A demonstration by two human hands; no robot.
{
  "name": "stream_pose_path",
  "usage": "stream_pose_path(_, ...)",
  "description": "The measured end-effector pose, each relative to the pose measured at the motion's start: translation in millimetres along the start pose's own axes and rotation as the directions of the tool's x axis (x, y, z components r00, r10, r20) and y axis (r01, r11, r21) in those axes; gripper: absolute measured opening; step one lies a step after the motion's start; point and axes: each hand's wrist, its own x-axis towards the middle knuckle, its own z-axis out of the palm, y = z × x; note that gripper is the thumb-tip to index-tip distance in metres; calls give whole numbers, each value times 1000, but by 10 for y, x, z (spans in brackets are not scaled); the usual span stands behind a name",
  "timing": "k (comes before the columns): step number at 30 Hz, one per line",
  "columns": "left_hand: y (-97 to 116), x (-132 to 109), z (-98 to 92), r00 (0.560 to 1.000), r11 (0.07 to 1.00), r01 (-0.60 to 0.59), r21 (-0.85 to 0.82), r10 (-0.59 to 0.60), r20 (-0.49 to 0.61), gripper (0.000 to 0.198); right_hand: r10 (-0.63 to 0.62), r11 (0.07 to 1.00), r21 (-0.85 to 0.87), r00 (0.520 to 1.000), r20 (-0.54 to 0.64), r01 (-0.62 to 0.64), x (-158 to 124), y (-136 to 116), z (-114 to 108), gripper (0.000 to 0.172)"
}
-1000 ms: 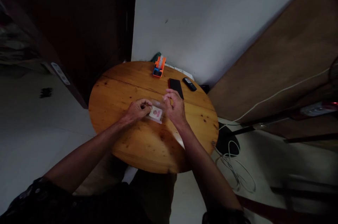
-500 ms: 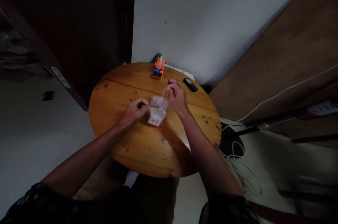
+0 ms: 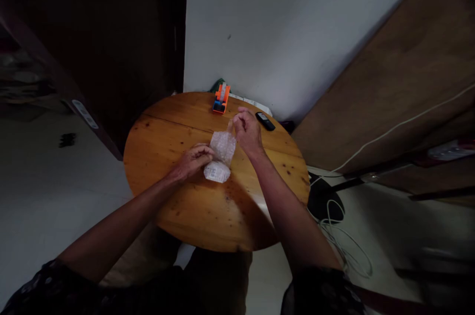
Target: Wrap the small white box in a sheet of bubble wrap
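A small white item [image 3: 216, 173] lies wrapped in clear plastic at the near end of a sheet of bubble wrap [image 3: 222, 144], near the middle of the round table. The fingers of my left hand [image 3: 197, 157] are closed at the left edge of the bubble wrap, by the fold above the wrapped item. Up at the sheet's far right corner, my right hand [image 3: 247, 127] pinches a thin clear strip of tape [image 3: 230, 127]. The strip's lower end hangs by the corner of the wrap; whether it sticks there I cannot tell.
An orange tape dispenser [image 3: 221, 99] stands at the back of the wooden table [image 3: 166, 132]. To its right lies a black phone-like device [image 3: 265, 121]. A white wall [image 3: 278, 23] rises behind. Loose pale cable [image 3: 345, 246] lies on the floor at the right.
The wrapped item has turned over toward me, so its pink-marked face no longer shows. The bubble wrap now spreads out flatter behind it. My left hand has shifted slightly nearer to me.
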Motion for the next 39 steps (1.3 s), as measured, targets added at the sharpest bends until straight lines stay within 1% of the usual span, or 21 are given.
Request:
stream_pose_path(3, 31, -10, 20, 993, 991, 108, -78, -104, 52, 25, -18, 1000, 3, 1000, -17, 18, 55, 28, 16, 16)
stream_pose_path(5, 45, -3, 27, 987, 979, 154, -133, -146, 63, 29, 6, 1000, 10, 1000, -15, -6, 68, 50, 6, 18)
stream_pose_path(8, 58, 21, 38, 983, 958, 184, -219, -179, 41, 34, 107, 994, 12, 994, -31, -107, 5, 41, -69, 25)
stream_pose_path(11, 77, 36, 54, 980, 934, 198, -297, -197, 34, 38, 212, 977, 7, 976, -53, -212, -177, -66, -186, 30)
stream_pose_path(13, 96, 31, 61, 980, 921, 200, -335, -194, 50, 40, 260, 966, 3, 965, 29, -260, -338, -188, -237, 29)
stream_pose_path(14, 106, 24, 62, 980, 915, 200, -351, -190, 64, 40, 272, 962, -18, 957, 98, -272, -419, -254, -241, 29)
stream_pose_path(16, 124, 8, 58, 979, 904, 205, -374, -182, 97, 41, 300, 954, -83, 932, 201, -289, -560, -375, -199, 29)
stream_pose_path(19, 141, -11, 45, 978, 900, 205, -385, -169, 126, 39, 406, 909, -208, 878, 255, -360, -691, -468, -64, 28)
stream_pose_path(21, 149, -16, 36, 979, 902, 197, -385, -159, 128, 38, 441, 893, -222, 856, 271, -390, -733, -455, 11, 26)
stream_pose_path(23, 154, -12, 25, 982, 904, 186, -385, -156, 109, 37, 422, 907, -127, 863, 278, -403, -759, -395, 39, 20)
stream_pose_path(25, 153, 2, 7, 985, 905, 175, -389, -164, 61, 35, 414, 900, 28, 875, 252, -434, -778, -312, 20, 22)
stream_pose_path(26, 149, 12, -7, 985, 903, 168, -395, -170, 31, 34, 434, 880, 102, 873, 223, -464, -786, -269, -1, 23)
stream_pose_path(27, 143, 24, -22, 984, 902, 160, -401, -175, -1, 34, 470, 850, 168, 863, 185, -499, -791, -230, -25, 25)
stream_pose_path(29, 122, 51, -55, 981, 899, 141, -415, -183, -62, 32, 552, 780, 288, 828, 104, -556, -794, -167, -70, 26)
stream_pose_path(31, 94, 78, -83, 977, 899, 114, -422, -177, -114, 33, 610, 715, 394, 791, 50, -577, -790, -129, -100, 26)
stream_pose_path(33, 64, 103, -97, 974, 904, 83, -419, -162, -156, 34, 658, 645, 473, 751, 57, -600, -783, -111, -110, 25)
stream_pose_path(36, 29, 122, -90, 970, 915, 68, -399, -153, -187, 38, 718, 543, 520, 686, 119, -659, -781, -95, -97, 26)
stream_pose_path(37, 22, 121, -82, 970, 924, 70, -376, -150, -189, 39, 727, 530, 524, 675, 124, -667, -783, -88, -90, 27)
stream_pose_path(39, 20, 104, -68, 973, 961, 62, -268, -118, -198, 42, 722, 553, 516, 685, 95, -654, -791, -76, -74, 27)
